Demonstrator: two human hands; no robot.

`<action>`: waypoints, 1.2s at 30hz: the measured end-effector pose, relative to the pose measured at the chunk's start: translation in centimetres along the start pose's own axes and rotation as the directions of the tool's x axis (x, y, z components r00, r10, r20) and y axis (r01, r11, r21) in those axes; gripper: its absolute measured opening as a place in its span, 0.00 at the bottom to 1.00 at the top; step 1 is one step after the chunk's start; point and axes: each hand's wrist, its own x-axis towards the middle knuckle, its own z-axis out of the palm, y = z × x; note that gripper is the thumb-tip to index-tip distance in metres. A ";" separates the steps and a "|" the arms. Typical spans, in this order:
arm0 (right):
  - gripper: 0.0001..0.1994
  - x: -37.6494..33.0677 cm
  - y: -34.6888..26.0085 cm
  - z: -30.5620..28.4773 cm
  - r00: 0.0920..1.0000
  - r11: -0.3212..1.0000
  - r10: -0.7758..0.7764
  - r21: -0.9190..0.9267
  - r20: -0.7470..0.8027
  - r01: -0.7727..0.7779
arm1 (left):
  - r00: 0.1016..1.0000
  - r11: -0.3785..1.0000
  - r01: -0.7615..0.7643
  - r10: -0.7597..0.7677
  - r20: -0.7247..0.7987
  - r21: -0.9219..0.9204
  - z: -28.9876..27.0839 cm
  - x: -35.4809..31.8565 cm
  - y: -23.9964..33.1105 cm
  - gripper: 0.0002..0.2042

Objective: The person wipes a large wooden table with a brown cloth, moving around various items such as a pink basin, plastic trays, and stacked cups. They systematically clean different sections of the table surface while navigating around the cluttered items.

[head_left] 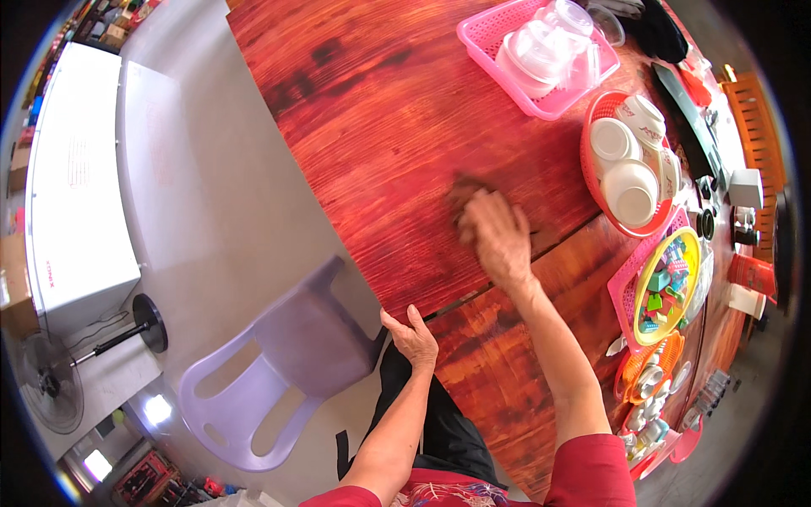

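My right hand (498, 238) is over the reddish-brown wooden table (380, 152), its fingers bent over a dark brown, cloth-like wad (466, 193) pressed to the wood. Motion smears the fingertips and the wad, so its exact kind is unclear. At the table's near left edge, by the gap between two boards, rests my left hand (414, 340). Its thumb and forefinger are apart, and I see nothing held in it. Right of my right hand stands a red basket (590, 173) of white bowls (634, 188).
A pink basket (490, 72) with clear plastic containers sits at the far side. Along the right are a yellow oval tray (644, 291) of colourful small pieces and an orange basket (629, 372). Left of the table are a purple plastic chair (296, 346), a white chest freezer (80, 177) and a fan (52, 380).
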 end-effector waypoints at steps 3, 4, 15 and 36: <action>0.30 -0.4 6.3 2.4 0.912 0.908 0.389 -0.114 -0.131 -0.403 | 0.999 0.999 -0.035 0.035 0.004 0.002 0.8 -0.5 0.4 0.33; 0.30 0.4 6.6 2.8 0.873 0.872 0.469 -0.084 -0.133 -0.482 | 0.999 0.999 -0.037 0.037 -0.003 0.012 0.6 -0.3 0.1 0.32; 0.29 11.1 2.6 5.5 0.947 0.944 0.316 0.113 -0.050 -0.309 | 0.991 0.994 0.081 -0.072 0.116 -0.074 -0.4 -0.5 -0.1 0.33; 0.27 17.9 0.0 4.1 0.982 0.976 0.175 0.143 -0.076 -0.163 | 0.646 0.425 -0.735 0.675 0.355 0.529 2.0 32.3 13.1 0.34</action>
